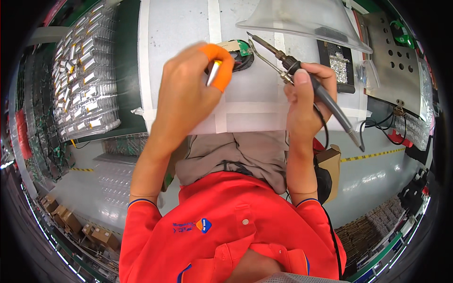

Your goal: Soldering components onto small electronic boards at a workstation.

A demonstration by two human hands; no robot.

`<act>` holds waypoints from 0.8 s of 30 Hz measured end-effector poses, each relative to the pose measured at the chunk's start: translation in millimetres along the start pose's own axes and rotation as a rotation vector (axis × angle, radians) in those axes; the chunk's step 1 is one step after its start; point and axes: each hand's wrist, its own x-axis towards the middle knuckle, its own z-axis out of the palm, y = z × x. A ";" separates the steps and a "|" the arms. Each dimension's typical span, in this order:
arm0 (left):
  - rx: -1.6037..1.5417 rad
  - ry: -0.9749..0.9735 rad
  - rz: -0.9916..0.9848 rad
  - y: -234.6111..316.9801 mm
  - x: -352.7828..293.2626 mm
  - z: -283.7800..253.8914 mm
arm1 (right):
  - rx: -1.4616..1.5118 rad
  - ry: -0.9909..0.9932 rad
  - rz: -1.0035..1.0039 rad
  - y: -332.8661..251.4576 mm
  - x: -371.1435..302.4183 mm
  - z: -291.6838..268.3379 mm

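Note:
My left hand point(188, 80), with orange finger covers on thumb and forefinger, pinches a small silver battery point(214, 73) with a yellow end. Just beyond those fingers, a dark rounded device point(243, 63) lies on the white work surface, its green circuit board point(244, 47) exposed. The hand partly covers the device. In my right hand point(302, 101) is a grey-handled soldering iron point(324, 96), its tip pointing up and left near the board. A thin metal tube point(265, 59) runs alongside the iron toward the tip. Whether the tip touches anything is hard to tell; it appears apart from the board.
Stacked clear trays point(89, 75) hold many silver batteries at the left. A clear plastic hood point(306, 21) stands at the back. To the right are a black tray point(340, 66) of metallic bits and a perforated metal box point(394, 61). Black cables point(377, 123) hang beside the table edge.

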 end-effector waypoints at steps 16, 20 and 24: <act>0.045 0.013 0.053 -29.4 16.2 23.7 | -0.008 -0.011 -0.041 15.4 8.2 -0.9; 0.038 0.009 0.039 -29.4 15.1 24.5 | -0.032 -0.032 -0.026 15.6 9.5 0.2; 0.075 0.019 0.062 -28.6 16.2 24.7 | -0.036 -0.058 -0.036 14.6 9.3 -1.0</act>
